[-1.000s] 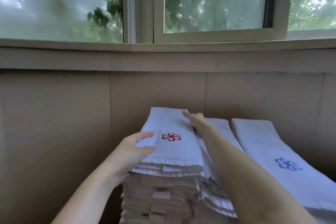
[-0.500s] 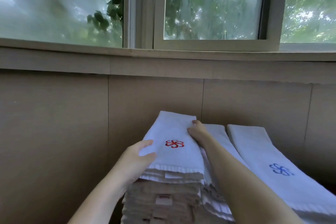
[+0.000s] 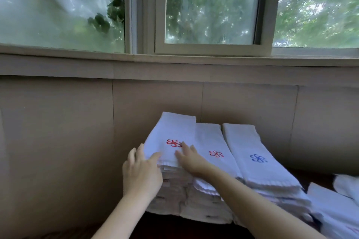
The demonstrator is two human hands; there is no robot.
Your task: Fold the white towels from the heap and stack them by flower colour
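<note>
Under both hands lies the red-flower towel point(image 3: 171, 141), topping the tallest stack. The left hand point(image 3: 140, 170) cups its near corner while the right hand point(image 3: 191, 159) rests flat with straight fingers point(image 3: 185, 146), likely squaring the towel to the stack.

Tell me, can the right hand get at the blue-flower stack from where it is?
Probably yes. The right hand rests on the left red-flower stack, and the blue-flower stack lies to its right, top bare. Only the lower middle red-flower stack sits between.
</note>
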